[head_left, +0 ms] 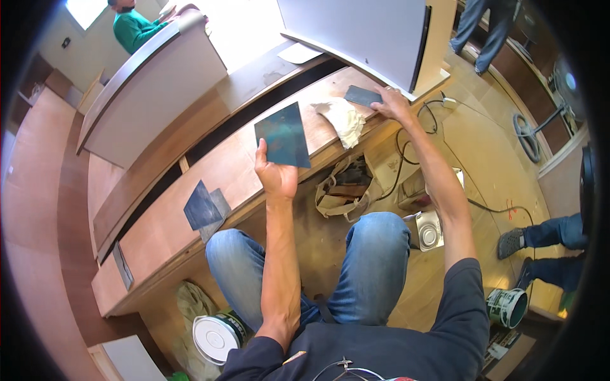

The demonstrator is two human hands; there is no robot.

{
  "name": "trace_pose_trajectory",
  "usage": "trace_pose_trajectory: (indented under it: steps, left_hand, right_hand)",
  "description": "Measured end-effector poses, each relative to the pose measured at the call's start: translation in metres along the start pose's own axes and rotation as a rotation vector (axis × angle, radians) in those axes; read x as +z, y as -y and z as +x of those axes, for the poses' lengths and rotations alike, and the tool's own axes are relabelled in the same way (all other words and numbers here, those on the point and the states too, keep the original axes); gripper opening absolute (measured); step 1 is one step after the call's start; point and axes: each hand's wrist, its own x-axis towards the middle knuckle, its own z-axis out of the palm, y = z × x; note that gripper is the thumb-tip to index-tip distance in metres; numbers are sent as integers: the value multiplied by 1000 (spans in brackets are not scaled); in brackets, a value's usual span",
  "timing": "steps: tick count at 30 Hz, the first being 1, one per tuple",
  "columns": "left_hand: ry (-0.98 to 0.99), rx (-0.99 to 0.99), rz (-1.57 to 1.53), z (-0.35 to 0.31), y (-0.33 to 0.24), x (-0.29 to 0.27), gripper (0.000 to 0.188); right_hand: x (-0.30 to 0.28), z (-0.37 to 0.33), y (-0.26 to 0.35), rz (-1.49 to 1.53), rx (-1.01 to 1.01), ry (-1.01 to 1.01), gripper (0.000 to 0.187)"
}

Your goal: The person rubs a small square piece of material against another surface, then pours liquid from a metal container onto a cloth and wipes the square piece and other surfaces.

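My left hand [276,176] grips the lower edge of a dark teal rectangular sheet [283,136], its thumb on the face, held above the long wooden board. Farther right, my right hand [394,105] has its fingers closed at the edge of a smaller dark grey rectangular piece [362,96] by the board's far end. Between the two lies a crumpled white cloth [343,119]. Two overlapping dark and grey sheets [205,208] rest on the board near my left knee.
The long plywood board [155,236] runs across in front of me. A cloth bag [346,190] stands below it, near a black cable [399,149]. White-lidded bucket [215,338] sits lower left; an open paint bucket [506,307] stands right. Other people's legs [553,238] appear at right.
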Motion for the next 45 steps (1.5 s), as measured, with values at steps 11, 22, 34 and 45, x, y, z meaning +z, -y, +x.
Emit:
trace_pose_trajectory:
  steps: [11, 22, 34, 45]
  left_hand:
    - [-51, 67, 157, -6, 16, 8, 39]
    - [164, -75, 207, 10, 21, 35, 59]
    - [117, 90, 423, 0, 25, 65, 66]
    - [170, -51, 406, -11, 17, 75, 65]
  right_hand:
    - [-31, -33, 34, 647, -176, -236, 20]
    - [-34, -117, 194, 518, -769, -116, 31]
    - [-31, -106, 203, 429, -652, -64, 61]
    - [-34, -131, 205, 317, -817, -236, 60]
